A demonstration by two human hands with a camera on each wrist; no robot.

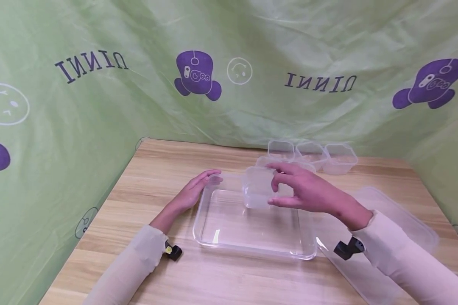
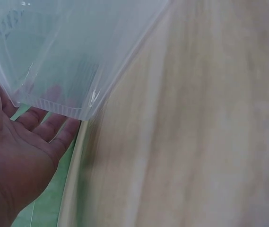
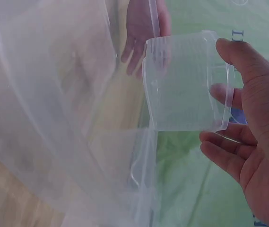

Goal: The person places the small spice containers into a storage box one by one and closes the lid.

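A large rectangular clear plastic box (image 1: 255, 253) stands on the table in front of me. At its far left corner my left hand (image 1: 186, 197) touches the outside, its fingers fairly straight; they show through the clear wall in the left wrist view. My right hand (image 1: 314, 191) holds a small clear plastic container (image 1: 255, 188) over the far part of the box. Thumb and fingers pinch the container (image 3: 184, 85) near one end in the right wrist view. Partly hidden behind it and the hand are further small containers (image 1: 265, 161).
Three small clear containers (image 1: 340, 160) stand in a row at the back right of the wooden table (image 1: 145, 163). Right of the box lies a large translucent lid (image 1: 400, 216), partly under my right forearm. A green printed cloth (image 1: 156, 110) hangs behind and beside the table.
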